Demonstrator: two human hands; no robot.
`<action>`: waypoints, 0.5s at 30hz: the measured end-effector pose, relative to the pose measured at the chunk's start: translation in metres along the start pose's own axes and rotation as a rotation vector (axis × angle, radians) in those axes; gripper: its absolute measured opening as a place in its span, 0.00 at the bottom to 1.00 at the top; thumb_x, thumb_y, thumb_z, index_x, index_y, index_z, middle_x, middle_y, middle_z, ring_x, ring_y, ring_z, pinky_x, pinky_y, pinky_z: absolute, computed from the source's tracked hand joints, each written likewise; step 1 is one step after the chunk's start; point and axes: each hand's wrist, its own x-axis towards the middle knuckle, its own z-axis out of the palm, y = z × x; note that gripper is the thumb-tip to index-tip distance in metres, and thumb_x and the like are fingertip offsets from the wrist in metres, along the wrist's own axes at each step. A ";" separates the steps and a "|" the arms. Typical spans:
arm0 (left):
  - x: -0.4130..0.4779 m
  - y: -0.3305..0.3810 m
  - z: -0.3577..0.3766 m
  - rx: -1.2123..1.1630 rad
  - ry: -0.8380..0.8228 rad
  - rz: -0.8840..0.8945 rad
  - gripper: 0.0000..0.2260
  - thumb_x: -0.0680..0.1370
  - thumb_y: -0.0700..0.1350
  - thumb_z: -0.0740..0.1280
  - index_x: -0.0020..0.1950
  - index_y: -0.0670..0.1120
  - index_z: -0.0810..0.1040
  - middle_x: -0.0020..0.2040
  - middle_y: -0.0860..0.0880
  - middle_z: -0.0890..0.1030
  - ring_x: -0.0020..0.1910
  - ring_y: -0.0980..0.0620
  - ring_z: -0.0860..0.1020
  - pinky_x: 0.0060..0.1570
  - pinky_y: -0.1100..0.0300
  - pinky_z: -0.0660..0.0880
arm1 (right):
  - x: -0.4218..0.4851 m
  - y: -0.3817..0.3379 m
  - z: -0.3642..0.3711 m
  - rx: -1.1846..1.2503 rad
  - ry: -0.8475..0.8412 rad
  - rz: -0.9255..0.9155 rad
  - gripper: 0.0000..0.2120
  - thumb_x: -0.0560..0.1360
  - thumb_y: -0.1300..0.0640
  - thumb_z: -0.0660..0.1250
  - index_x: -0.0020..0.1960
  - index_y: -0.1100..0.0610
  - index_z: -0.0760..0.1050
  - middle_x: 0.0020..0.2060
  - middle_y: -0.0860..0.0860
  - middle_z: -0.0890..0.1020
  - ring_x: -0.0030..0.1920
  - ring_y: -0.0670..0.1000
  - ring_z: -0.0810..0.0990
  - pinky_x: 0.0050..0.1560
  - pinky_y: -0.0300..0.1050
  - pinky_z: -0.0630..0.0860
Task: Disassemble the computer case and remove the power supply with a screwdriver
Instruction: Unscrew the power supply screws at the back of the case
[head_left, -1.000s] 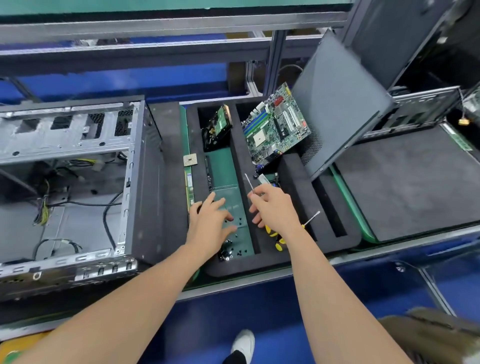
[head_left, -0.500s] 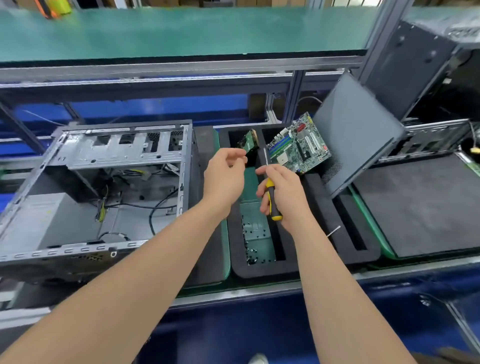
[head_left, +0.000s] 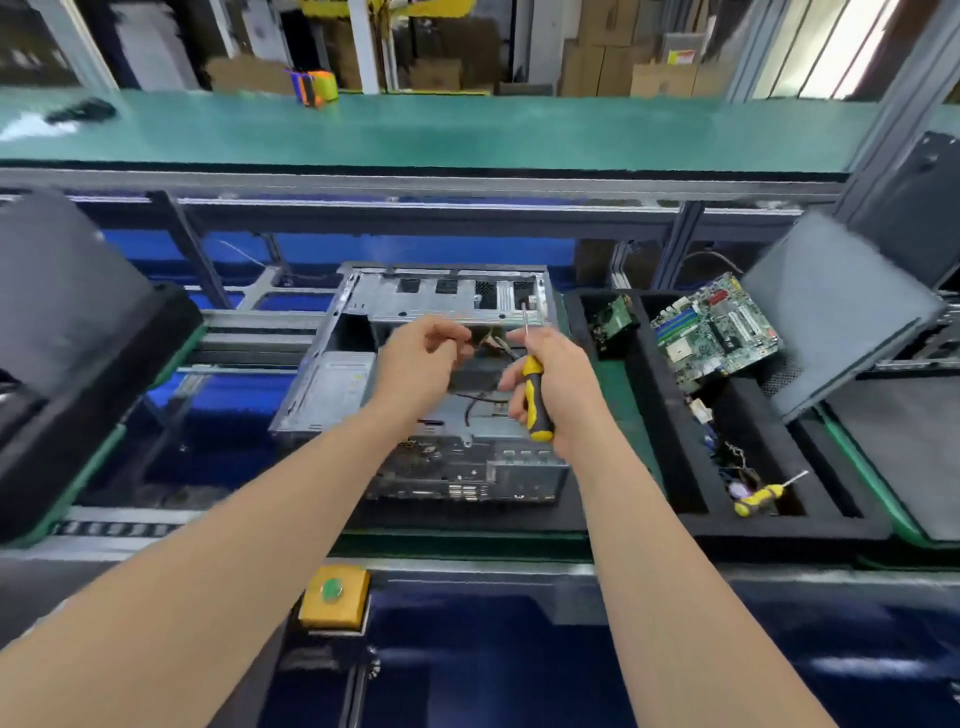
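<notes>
An open grey computer case (head_left: 441, 291) lies on its side in front of me, its inside facing up. The grey power supply (head_left: 337, 382) sits in its left part, with loose cables near the middle. My right hand (head_left: 558, 387) grips a yellow-and-black screwdriver (head_left: 534, 397), shaft pointing up, above the case's right half. My left hand (head_left: 418, 358) hovers over the case's middle with fingers loosely curled; whether it pinches something small is unclear.
A black foam tray (head_left: 670, 431) to the right holds a green motherboard (head_left: 714, 332), a small board (head_left: 613, 319) and a second yellow screwdriver (head_left: 763, 496). A grey side panel (head_left: 831, 312) leans at the far right. A black cover (head_left: 67, 322) stands left. A yellow button box (head_left: 332, 597) sits on the front edge.
My right hand picked the screwdriver out of the foam tray. Both hands then moved left from the tray to above the open case, and my view followed.
</notes>
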 end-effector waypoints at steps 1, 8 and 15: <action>-0.003 -0.009 -0.021 0.039 0.018 0.019 0.16 0.78 0.34 0.62 0.46 0.55 0.81 0.44 0.54 0.86 0.48 0.55 0.83 0.53 0.56 0.79 | -0.006 0.005 0.018 -0.001 -0.017 0.018 0.12 0.88 0.54 0.55 0.61 0.59 0.75 0.30 0.57 0.80 0.21 0.53 0.73 0.23 0.42 0.69; -0.016 -0.073 -0.137 0.373 0.116 -0.037 0.15 0.76 0.40 0.66 0.58 0.57 0.81 0.59 0.50 0.79 0.54 0.46 0.78 0.55 0.49 0.76 | -0.044 0.045 0.115 -0.092 -0.062 0.166 0.13 0.88 0.54 0.56 0.63 0.58 0.75 0.31 0.57 0.79 0.23 0.54 0.70 0.24 0.43 0.66; -0.021 -0.120 -0.167 -0.109 -0.049 -0.493 0.28 0.76 0.56 0.75 0.72 0.48 0.73 0.65 0.46 0.79 0.62 0.45 0.78 0.64 0.47 0.75 | -0.065 0.094 0.174 -0.225 -0.086 0.239 0.12 0.86 0.54 0.56 0.60 0.56 0.77 0.31 0.55 0.81 0.22 0.53 0.72 0.23 0.39 0.66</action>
